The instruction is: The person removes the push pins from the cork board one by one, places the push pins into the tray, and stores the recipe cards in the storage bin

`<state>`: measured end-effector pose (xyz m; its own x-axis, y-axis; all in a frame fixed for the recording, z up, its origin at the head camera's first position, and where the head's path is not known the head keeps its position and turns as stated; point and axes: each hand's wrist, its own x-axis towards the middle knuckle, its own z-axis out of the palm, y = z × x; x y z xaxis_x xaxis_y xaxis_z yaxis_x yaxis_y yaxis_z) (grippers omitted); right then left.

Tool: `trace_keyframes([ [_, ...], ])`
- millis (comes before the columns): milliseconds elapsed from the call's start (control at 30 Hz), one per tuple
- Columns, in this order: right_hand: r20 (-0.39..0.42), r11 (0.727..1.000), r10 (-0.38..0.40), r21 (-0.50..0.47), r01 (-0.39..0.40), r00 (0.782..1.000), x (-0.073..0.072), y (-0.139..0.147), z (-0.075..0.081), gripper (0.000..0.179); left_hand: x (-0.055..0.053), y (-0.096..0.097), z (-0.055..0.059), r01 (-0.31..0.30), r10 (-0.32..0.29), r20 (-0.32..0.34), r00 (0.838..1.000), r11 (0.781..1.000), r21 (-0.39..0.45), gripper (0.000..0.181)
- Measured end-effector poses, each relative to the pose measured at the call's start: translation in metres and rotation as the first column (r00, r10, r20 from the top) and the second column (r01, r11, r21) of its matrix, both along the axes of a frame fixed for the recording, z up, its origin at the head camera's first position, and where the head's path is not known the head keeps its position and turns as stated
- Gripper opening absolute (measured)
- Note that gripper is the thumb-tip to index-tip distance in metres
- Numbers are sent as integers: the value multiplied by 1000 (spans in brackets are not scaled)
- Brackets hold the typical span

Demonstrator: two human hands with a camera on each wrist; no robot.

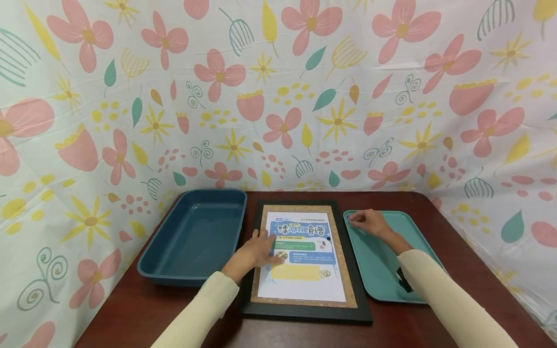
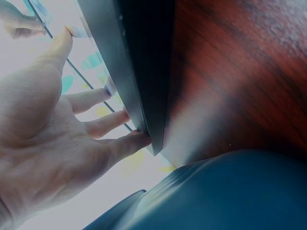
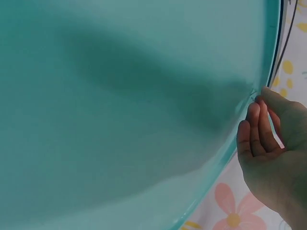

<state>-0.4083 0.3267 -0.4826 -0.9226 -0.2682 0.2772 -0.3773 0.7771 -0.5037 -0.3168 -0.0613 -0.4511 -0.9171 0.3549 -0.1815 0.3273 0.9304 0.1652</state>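
My left hand (image 1: pixel 259 249) lies with spread fingers on the left part of a printed paper sheet (image 1: pixel 304 292). The sheet lies on a cork board with a black frame (image 1: pixel 304 311). In the left wrist view, the fingers (image 2: pixel 139 140) reach to the frame's side. A small dark dot, like a pushpin head (image 1: pixel 328 239), shows at the sheet's right edge. My right hand (image 1: pixel 370 222) is at the far left corner of a teal tray (image 1: pixel 391 261), thumb and fingertips pinching a tiny dark thing (image 1: pixel 350 218). Its kind is mostly hidden by the fingers.
A deep blue bin (image 1: pixel 196 241) stands left of the board. A black item (image 1: pixel 404 280) shows beside the right sleeve, over the tray. All rest on a dark red-brown wooden table (image 1: pixel 304 333). A flower-patterned cloth (image 1: pixel 278 96) hangs behind and at both sides.
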Motion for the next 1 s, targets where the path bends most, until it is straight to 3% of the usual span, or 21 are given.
trace_keyframes([
  [1000, 10, 988, 153, 8, -153, 988, 8, -33, 6, 13, -1, 0, -4, -19, 19, -17, 1000, 1000, 6, 88],
])
